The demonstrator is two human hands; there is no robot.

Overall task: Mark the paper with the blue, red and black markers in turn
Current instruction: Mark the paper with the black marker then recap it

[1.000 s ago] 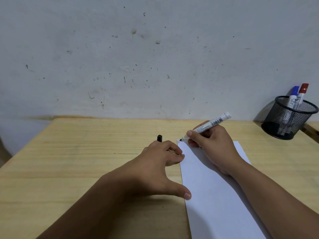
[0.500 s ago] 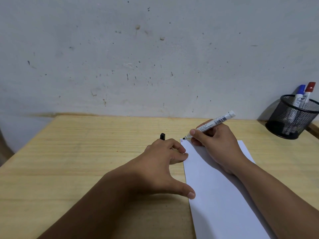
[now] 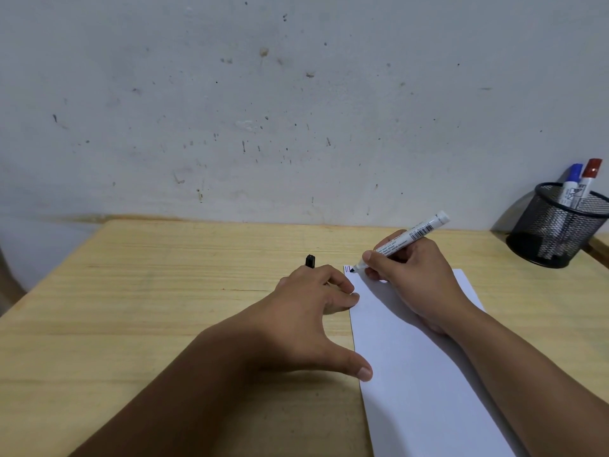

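A white sheet of paper point(image 3: 412, 364) lies on the wooden table point(image 3: 164, 291). My right hand point(image 3: 415, 275) grips an uncapped black marker point(image 3: 408, 238), its tip touching the paper's far left corner, where short blue and red lines show. My left hand point(image 3: 309, 311) rests on the table at the paper's left edge, thumb on the paper, fingers closed around the black cap point(image 3: 309, 260), which sticks out beyond them. The blue marker point(image 3: 571, 183) and red marker point(image 3: 588, 179) stand capped in a black mesh cup point(image 3: 557, 232) at the far right.
A stained white wall point(image 3: 296, 110) rises right behind the table. The table's left edge runs diagonally at the left. The mesh cup stands near the back right corner.
The marker tip has settled onto the paper's far corner, a little lower than before. My left hand has stayed in place. The view shifted slightly.
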